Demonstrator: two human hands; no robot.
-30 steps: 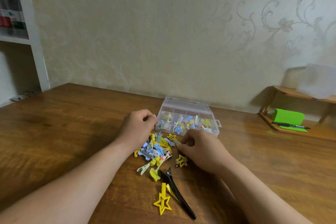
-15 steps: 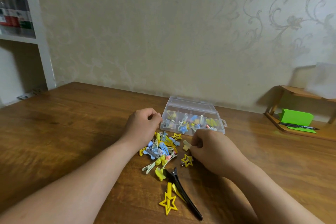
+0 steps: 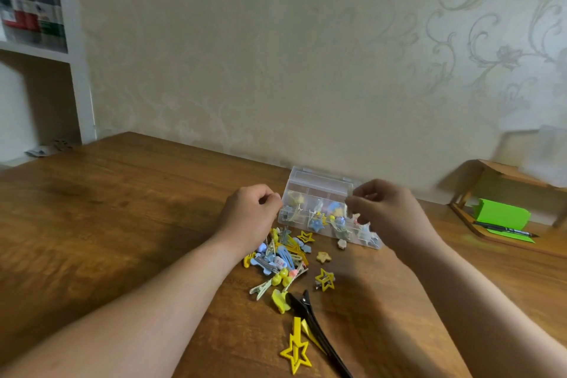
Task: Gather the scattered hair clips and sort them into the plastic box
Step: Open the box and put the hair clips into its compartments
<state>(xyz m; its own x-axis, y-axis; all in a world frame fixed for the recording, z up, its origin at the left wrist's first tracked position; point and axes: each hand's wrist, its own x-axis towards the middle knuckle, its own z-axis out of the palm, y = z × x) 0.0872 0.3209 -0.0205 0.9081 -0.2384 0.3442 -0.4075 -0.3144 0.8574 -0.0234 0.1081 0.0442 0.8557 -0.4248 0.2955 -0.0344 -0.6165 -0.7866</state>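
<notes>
Clear plastic divided box point(image 3: 319, 178) lies beneath the right hand point(image 3: 388, 212), which seems to pinch a small pale clip point(image 3: 349, 205). Released off-centre, it could land in the wrong compartment. Left hand point(image 3: 250, 215) is curled, contents unclear.

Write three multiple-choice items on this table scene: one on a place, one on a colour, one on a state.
1. The long black clip lies: A on the white shelf; B on the table, nearer the camera than the clip pile; C on the wooden rack.
2. The star clip nearest the camera is: A red; B green; C yellow.
3. The plastic box: A already holds clips; B is empty; C lies upside down.

B: it rests on bare wood below the pile.
C: its outline is plainly yellow.
A: coloured clips show through the clear walls.
</notes>
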